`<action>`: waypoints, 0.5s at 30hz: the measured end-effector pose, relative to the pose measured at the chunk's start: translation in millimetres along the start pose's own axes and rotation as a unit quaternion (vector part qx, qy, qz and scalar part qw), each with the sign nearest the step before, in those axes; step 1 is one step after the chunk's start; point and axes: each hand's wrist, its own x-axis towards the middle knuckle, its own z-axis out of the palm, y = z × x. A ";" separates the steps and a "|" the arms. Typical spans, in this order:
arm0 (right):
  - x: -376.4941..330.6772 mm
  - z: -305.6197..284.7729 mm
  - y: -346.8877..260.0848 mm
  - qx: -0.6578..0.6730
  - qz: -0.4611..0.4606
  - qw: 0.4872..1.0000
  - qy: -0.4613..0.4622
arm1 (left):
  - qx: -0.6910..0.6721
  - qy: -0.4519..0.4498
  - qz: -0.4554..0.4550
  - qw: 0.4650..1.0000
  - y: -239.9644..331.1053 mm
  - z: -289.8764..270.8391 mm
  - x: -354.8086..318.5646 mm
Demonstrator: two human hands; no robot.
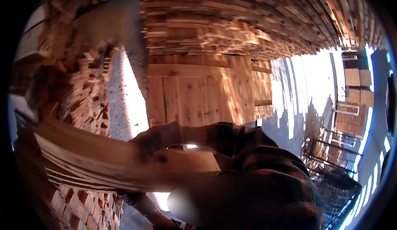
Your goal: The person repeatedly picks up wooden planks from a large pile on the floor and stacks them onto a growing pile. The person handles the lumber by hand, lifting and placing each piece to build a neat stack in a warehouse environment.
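Note:
A stack of long, pale wooden boards [99,153] runs from the left side to the lower middle. Over the upper side of this stack lies my right hand [151,142], its fingers closed on the boards and smeared by motion. A plaid sleeve [264,151] covers that arm. My left hand [131,199] shows at the lower side of the stack, gripping it from there. Its fingers are mostly hidden by the boards and in shadow.
Tall rows of stacked boards [231,15] fill the top. Below them stands a wooden panel [194,97]. Piled wood pieces [89,97] rise at the left, with more [82,209] at lower left. Wood bundles [351,116] and a dark metal frame [335,151] stand right.

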 end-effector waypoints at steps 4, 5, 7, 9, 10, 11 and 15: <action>-72.8 -18.6 18.9 0.106 -0.064 0.989 0.082 | 0.096 -0.125 -0.014 0.987 -36.1 58.2 13.2; -101.1 -11.0 8.7 0.020 -0.043 0.993 0.110 | 0.126 -0.141 -0.016 0.982 -38.6 65.1 11.5; -172.4 -0.7 -32.6 -0.227 0.049 0.958 0.165 | 0.163 -0.188 0.005 0.969 -38.3 103.5 14.5; -255.1 -1.9 -33.9 -0.389 -0.024 0.893 0.225 | 0.206 -0.217 0.030 0.954 -28.3 137.4 8.5; -345.0 -44.5 29.5 -0.316 -0.033 0.901 0.295 | 0.207 -0.270 0.061 0.938 -19.3 184.3 3.8; -410.0 -89.9 91.2 -0.237 -0.057 0.913 0.326 | 0.208 -0.286 0.084 0.932 -7.3 212.8 -6.5; -528.7 -14.5 -78.9 -0.282 0.007 0.834 0.474 | 0.028 -0.302 0.044 0.952 48.4 364.5 -60.3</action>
